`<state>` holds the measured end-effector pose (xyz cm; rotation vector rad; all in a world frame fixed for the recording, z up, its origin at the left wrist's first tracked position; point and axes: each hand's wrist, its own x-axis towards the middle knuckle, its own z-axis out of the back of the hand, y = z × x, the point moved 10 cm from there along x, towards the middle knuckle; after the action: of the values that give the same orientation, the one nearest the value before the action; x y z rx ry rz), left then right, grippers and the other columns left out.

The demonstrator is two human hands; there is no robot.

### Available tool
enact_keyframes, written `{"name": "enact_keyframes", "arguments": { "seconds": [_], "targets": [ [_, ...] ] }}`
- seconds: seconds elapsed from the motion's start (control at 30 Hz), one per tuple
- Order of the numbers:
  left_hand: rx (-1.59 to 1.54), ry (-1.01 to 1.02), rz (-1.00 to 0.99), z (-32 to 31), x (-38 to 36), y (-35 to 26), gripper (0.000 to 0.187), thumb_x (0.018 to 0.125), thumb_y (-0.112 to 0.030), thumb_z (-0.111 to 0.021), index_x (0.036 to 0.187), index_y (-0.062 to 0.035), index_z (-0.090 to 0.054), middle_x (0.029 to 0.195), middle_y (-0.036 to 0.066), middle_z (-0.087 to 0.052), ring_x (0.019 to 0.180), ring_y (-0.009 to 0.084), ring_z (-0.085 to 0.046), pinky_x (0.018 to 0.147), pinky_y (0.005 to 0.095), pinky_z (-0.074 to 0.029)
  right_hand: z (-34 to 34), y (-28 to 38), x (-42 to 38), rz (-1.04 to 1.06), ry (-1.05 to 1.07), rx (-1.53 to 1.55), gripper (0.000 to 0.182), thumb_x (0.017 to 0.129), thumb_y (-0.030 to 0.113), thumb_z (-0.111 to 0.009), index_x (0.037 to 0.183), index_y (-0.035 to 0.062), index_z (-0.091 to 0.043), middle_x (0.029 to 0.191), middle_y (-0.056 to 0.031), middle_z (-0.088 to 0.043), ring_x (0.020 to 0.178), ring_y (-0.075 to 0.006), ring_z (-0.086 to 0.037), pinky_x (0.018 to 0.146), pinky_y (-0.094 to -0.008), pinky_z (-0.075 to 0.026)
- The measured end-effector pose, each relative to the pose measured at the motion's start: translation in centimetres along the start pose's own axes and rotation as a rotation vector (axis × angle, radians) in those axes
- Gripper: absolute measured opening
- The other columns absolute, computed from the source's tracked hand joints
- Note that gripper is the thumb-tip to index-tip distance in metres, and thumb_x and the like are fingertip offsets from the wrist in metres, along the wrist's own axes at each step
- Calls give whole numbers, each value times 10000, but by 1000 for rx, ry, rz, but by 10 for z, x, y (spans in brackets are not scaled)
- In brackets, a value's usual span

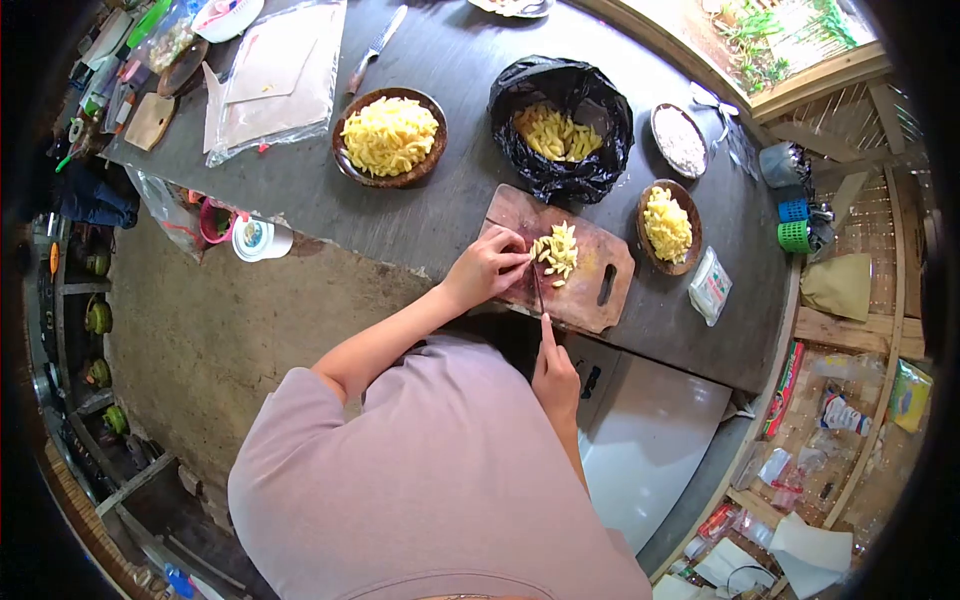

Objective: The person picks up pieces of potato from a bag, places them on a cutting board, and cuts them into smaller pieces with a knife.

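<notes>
My right hand [554, 372] grips a knife [539, 290], its index finger stretched along the top and its thin blade over the wooden cutting board [600, 315]. Close to the blade, my left hand [488, 266] is closed with its fingertips pinched together over the board. Whatever those fingertips hold is too small and covered to make out. Right beside them lies a small heap of cut pale yellow pieces [557, 250]. Behind the board stands a black plastic bag [515, 95], its mouth wide, with more yellow pieces [560, 135] inside.
A brown bowl [357, 178] heaped with yellow pieces stands left, a smaller bowl [676, 268] of them right. Beyond it are a dish of white grains [680, 142] and a plastic packet [710, 287]. Another knife [380, 45] lies near plastic-wrapped sheets [275, 80]. The dark table's [430, 235] front edge is close.
</notes>
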<state>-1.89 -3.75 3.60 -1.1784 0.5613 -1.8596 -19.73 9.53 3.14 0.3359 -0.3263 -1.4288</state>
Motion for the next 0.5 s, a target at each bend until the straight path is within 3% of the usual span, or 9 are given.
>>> {"name": "enact_keyframes", "arguments": {
  "seconds": [0.13, 0.5],
  "targets": [
    [-22, 33, -11, 0, 1, 1, 146, 853, -58, -831, 996, -36, -823, 1080, 82, -722, 1055, 290, -684, 931, 401, -584, 15, 8, 14, 47, -116, 102, 607, 1059, 76, -602, 1639, 227, -500, 795, -138, -561, 627, -364, -629, 593, -491, -546],
    [-30, -4, 24, -2, -5, 5, 136, 821, -51, -845, 950, -27, -807, 1047, 79, -713, 1041, 283, -684, 916, 406, -583, 5, 13, 17, 9, -50, -37, 579, 1060, 112, -597, 1622, 229, -522, 835, -124, -572, 643, -360, -655, 607, -494, -572]
  ]
}}
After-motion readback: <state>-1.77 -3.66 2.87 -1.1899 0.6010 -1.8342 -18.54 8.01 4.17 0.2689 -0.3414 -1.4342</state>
